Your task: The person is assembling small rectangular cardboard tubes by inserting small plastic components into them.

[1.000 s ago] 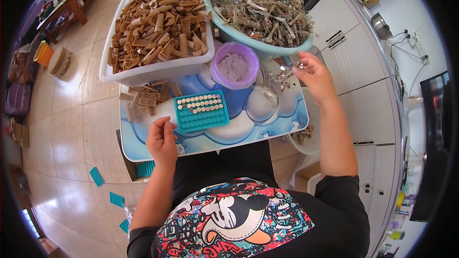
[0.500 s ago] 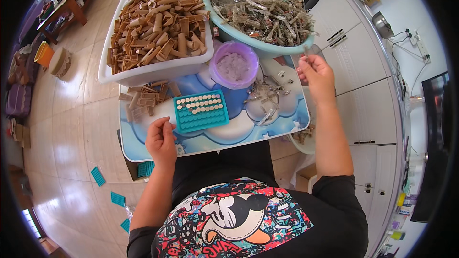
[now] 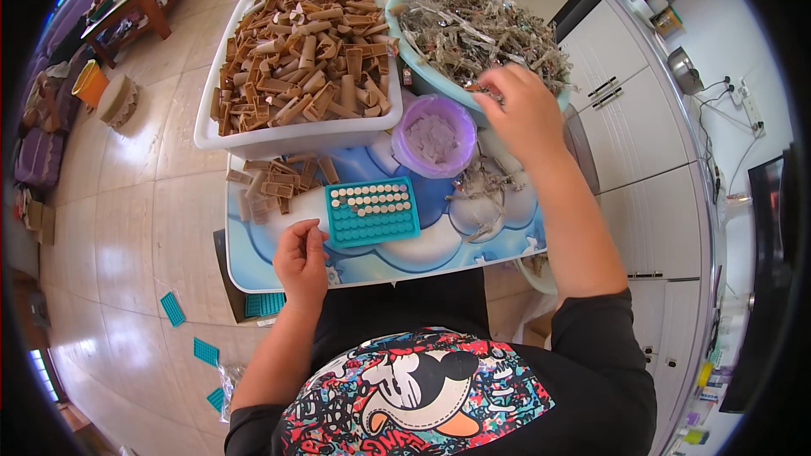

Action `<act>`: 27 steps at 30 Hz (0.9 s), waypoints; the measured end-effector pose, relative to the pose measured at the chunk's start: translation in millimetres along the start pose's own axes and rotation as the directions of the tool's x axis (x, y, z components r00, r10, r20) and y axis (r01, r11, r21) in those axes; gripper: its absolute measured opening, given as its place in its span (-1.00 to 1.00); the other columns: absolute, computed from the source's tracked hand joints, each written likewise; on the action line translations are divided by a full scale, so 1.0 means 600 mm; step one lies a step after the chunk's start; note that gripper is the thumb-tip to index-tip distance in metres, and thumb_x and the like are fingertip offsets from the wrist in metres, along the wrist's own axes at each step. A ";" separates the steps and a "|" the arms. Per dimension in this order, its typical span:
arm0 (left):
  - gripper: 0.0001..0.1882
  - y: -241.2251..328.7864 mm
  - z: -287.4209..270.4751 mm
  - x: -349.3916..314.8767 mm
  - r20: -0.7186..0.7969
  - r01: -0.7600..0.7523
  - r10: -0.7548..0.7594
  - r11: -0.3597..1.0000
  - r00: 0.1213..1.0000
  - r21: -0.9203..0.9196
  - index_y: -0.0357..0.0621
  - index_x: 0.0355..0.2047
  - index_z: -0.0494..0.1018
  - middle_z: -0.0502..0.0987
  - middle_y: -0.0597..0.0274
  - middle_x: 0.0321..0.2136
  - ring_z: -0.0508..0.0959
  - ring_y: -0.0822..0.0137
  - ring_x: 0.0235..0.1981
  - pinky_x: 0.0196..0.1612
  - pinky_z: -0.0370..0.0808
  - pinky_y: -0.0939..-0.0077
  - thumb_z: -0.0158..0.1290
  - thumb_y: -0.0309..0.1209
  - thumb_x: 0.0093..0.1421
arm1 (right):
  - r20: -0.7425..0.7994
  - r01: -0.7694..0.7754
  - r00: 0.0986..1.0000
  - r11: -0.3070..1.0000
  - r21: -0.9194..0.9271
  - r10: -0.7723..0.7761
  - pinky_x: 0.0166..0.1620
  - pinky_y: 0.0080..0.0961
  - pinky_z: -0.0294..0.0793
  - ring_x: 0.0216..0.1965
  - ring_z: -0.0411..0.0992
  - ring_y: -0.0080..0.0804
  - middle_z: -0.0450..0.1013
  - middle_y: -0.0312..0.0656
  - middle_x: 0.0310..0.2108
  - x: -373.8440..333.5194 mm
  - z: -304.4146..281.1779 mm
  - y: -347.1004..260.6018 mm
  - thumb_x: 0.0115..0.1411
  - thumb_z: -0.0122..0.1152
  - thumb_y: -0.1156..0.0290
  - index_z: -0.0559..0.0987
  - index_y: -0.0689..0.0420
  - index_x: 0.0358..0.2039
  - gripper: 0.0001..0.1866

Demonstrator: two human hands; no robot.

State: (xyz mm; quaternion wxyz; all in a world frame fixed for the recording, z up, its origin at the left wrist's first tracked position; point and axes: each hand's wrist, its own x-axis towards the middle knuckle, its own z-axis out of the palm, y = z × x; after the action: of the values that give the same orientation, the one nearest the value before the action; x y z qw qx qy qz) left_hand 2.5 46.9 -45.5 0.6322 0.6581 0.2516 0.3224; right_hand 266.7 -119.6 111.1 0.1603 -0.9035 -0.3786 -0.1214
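Observation:
My right hand is over the front rim of a pale green basin heaped with thin, clear-grey and metallic scraps. Its fingers are bent together; whatever they pinch is too small to make out. Beside the left edge of a teal tray is my left hand, fingers curled and thumb pressed to them, with any content hidden. Rows of small round silvery discs fill the tray's upper pockets, while its lower pockets hold none.
A white tub heaped with brown plastic shells stands at the back left. Loose shells lie before it. A purple-lined bowl holds whitish pieces. More scraps lie right of the tray. Teal trays are on the floor.
My right hand has moved left from the basin's right edge to over its front rim. My left hand stays by the tray. The whole view has shifted slightly.

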 end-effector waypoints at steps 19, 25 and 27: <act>-0.88 0.001 0.001 -0.002 -0.023 -0.011 0.011 1.000 1.000 0.006 -0.26 -0.25 0.42 0.49 0.30 -0.49 0.40 0.63 -0.56 -0.53 0.36 0.79 -0.04 -0.51 0.23 | -0.273 0.047 0.950 0.792 0.609 0.153 -0.35 -0.70 0.42 -0.44 0.43 -0.63 0.53 -0.27 -0.40 0.218 0.021 0.042 0.13 0.11 0.52 0.52 0.17 -0.26 -0.86; -0.88 0.002 0.005 -0.001 0.002 -0.011 0.011 1.000 1.000 0.027 -0.27 -0.24 0.41 0.49 0.29 -0.50 0.40 0.62 -0.57 -0.52 0.36 0.79 -0.05 -0.50 0.23 | -0.494 0.233 0.834 0.655 0.719 0.246 -0.37 -0.69 0.43 -0.46 0.42 -0.61 0.52 -0.22 -0.39 0.241 -0.106 0.137 0.12 0.21 0.42 0.50 0.21 -0.28 -0.82; -0.86 0.004 0.008 0.003 0.015 -0.022 0.021 1.000 1.000 0.020 -0.28 -0.21 0.39 0.46 0.28 -0.50 0.36 0.62 -0.58 -0.55 0.30 0.81 -0.08 -0.51 0.25 | -0.486 0.222 0.831 0.642 0.734 0.268 -0.38 -0.73 0.37 -0.45 0.41 -0.62 0.51 -0.25 -0.39 0.220 -0.143 0.168 0.11 0.21 0.42 0.50 0.19 -0.28 -0.82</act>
State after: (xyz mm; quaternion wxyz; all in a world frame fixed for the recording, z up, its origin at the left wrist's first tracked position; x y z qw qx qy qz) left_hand 7.1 44.7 -42.6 0.6238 0.6695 0.2431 0.3219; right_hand 421.7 -134.0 215.3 0.6313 -0.6775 -0.3177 -0.2038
